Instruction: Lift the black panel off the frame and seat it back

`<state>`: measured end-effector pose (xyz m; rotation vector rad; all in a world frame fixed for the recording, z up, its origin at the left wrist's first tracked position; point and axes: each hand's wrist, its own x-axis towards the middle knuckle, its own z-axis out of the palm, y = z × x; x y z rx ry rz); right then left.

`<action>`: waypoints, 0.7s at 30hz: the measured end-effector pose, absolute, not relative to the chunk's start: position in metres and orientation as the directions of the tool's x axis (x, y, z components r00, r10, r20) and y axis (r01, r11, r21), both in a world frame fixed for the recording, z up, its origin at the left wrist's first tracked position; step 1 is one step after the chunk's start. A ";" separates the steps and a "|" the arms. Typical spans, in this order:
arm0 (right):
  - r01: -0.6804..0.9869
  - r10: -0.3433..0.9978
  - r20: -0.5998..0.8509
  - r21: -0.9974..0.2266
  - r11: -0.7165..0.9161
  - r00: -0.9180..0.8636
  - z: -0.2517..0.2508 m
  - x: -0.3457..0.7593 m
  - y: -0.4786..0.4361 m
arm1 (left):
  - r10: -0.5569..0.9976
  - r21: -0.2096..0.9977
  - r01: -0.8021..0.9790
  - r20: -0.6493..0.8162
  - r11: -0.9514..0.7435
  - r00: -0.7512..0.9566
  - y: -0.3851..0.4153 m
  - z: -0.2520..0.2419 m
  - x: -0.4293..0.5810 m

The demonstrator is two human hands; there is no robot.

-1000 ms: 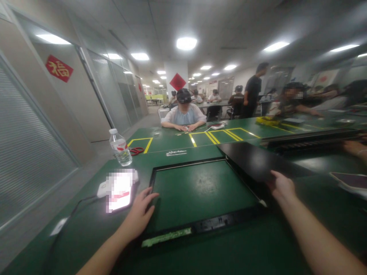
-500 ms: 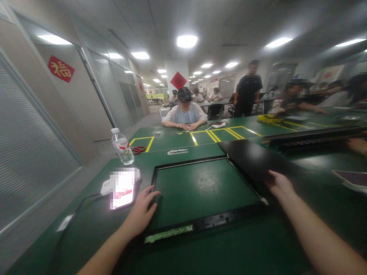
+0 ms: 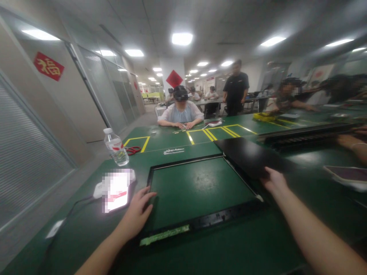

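A black rectangular frame (image 3: 218, 219) lies on the green table, with a green strip (image 3: 164, 235) along its near edge. My left hand (image 3: 139, 209) rests at the frame's left side, fingers spread. Beyond the frame's right side is a dark flat panel (image 3: 249, 154), overlapping or close to the frame's far right corner. My right hand (image 3: 273, 179) pinches the panel's near edge between thumb and fingers; part of the fingers is hidden beneath it. A whitish piece (image 3: 259, 198) sits at the frame's near right corner.
At the left are a lit phone (image 3: 117, 191), a white device with a cable and a water bottle (image 3: 116, 148). Red scissors (image 3: 133, 150) lie behind. Long black parts (image 3: 309, 135) and another person's hand (image 3: 348, 142) are at the right. A person (image 3: 181, 110) sits opposite.
The whole view has shifted slightly, so most things appear further left. Both hands keep about the same places against the frame and the panel. At the right, more of another person's arm shows.
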<state>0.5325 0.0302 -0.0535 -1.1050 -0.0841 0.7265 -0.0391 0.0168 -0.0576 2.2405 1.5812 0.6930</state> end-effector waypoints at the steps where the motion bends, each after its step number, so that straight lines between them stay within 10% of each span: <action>1: -0.482 0.548 -0.288 -0.839 0.251 0.786 -0.051 0.531 0.029 | 0.941 0.516 0.787 0.204 -0.338 0.271 0.017 -0.058 -0.039; 13: -0.425 0.628 -0.207 -0.879 0.218 0.750 -0.015 0.492 0.001 | 0.976 0.830 0.516 0.208 -0.212 0.066 0.015 -0.043 -0.033; 17: -0.437 0.715 -0.297 -0.899 0.014 0.633 -0.007 0.486 -0.008 | 0.992 1.000 0.000 0.005 -0.005 -0.125 0.010 -0.029 -0.023; 21: -0.490 0.807 -0.366 -0.864 -0.111 0.463 -0.007 0.482 -0.010 | 0.971 0.868 -0.483 -0.202 0.117 -0.127 0.003 -0.005 -0.011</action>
